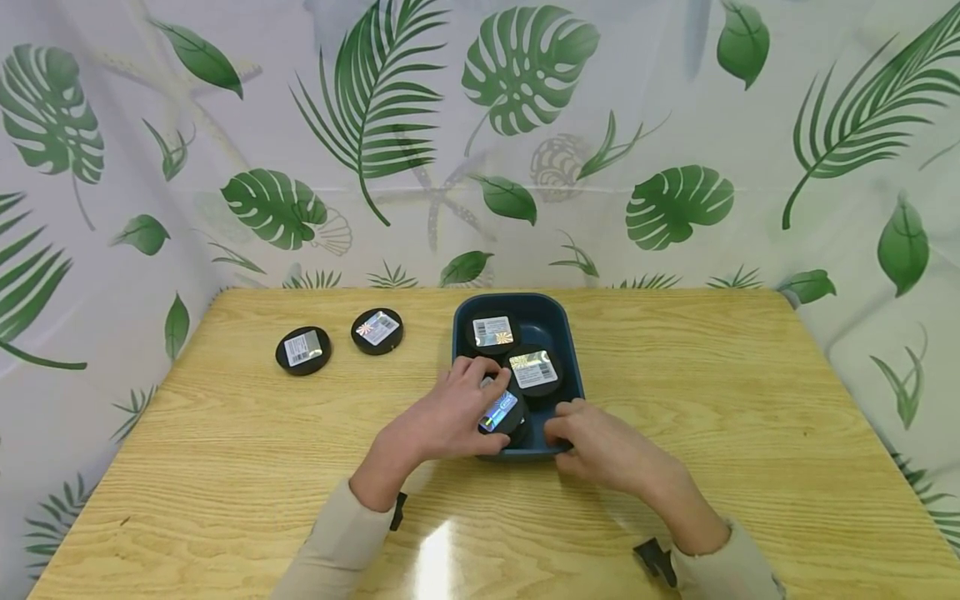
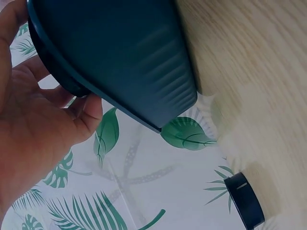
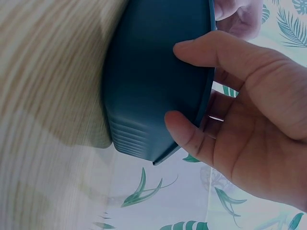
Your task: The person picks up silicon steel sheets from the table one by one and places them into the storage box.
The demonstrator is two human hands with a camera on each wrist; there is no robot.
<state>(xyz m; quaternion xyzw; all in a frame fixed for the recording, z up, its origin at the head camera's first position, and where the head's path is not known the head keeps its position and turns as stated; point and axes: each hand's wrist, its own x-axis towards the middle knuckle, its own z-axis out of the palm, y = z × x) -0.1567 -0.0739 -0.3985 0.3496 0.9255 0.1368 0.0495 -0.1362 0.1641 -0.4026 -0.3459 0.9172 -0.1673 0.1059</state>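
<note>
A dark teal plastic bin (image 1: 551,315) holds several flat, round black cases with shiny labels. My left hand (image 1: 450,412) reaches over the bin's near left side and grips a black case (image 1: 501,412) between thumb and fingers; another seems to lie beneath it. In the left wrist view that case's dark edge (image 2: 60,72) shows at the bin's rim. My right hand (image 1: 603,446) holds the near right corner of the bin, thumb and a finger on its outer wall (image 3: 148,86), the other fingers over the rim. Two more cases, one behind (image 1: 492,332) and one in the middle (image 1: 535,372), lie inside.
Two more black cases lie on the wooden table (image 1: 690,375) to the left, one farther left (image 1: 303,350) and one nearer the bin (image 1: 377,331). A leaf-printed cloth (image 1: 570,225) hangs behind the table and along its sides.
</note>
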